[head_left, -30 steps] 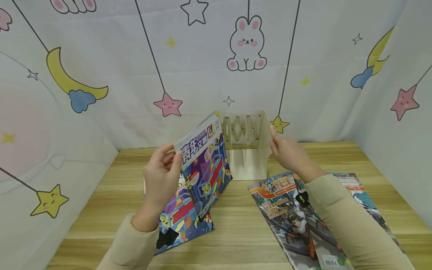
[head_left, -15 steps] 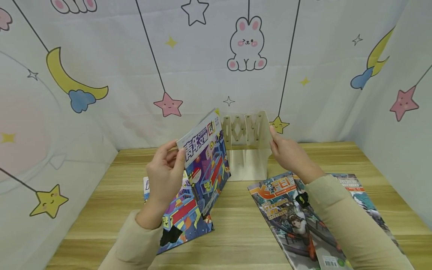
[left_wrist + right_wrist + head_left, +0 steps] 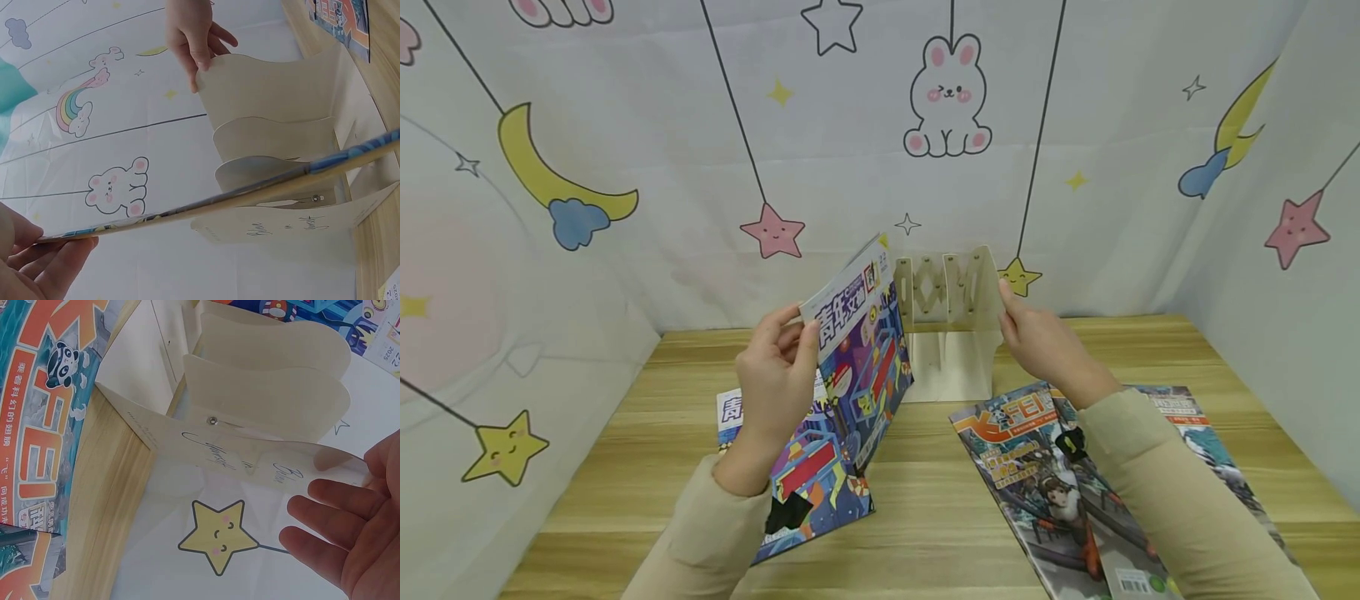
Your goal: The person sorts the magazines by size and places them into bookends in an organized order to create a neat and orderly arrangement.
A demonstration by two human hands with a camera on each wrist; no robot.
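My left hand (image 3: 775,383) pinches a purple-blue magazine (image 3: 868,367) by its top left corner, between thumb and fingers. The magazine is tilted upright, its far edge overlapping the left side of a cream expanding bookend rack (image 3: 951,375). Seen edge-on in the left wrist view, the magazine (image 3: 250,195) crosses in front of the rack's dividers (image 3: 262,134). My right hand (image 3: 1048,350) holds the rack's right end panel by its upper edge. In the right wrist view, that panel (image 3: 244,459) sits at the hand (image 3: 356,531), with several fingers extended along its outer side.
A second magazine with the same cover (image 3: 820,508) lies on the wooden table (image 3: 917,533) under the left hand. Overlapping magazines with an orange title (image 3: 1022,492) lie at right, partly under the right sleeve. A white cartoon-print curtain (image 3: 850,150) stands close behind the rack.
My left hand has moved slightly right and up with the magazine, which stands a little more edge-on. More of the lying magazine's title shows. The right hand and the rack have stayed put.
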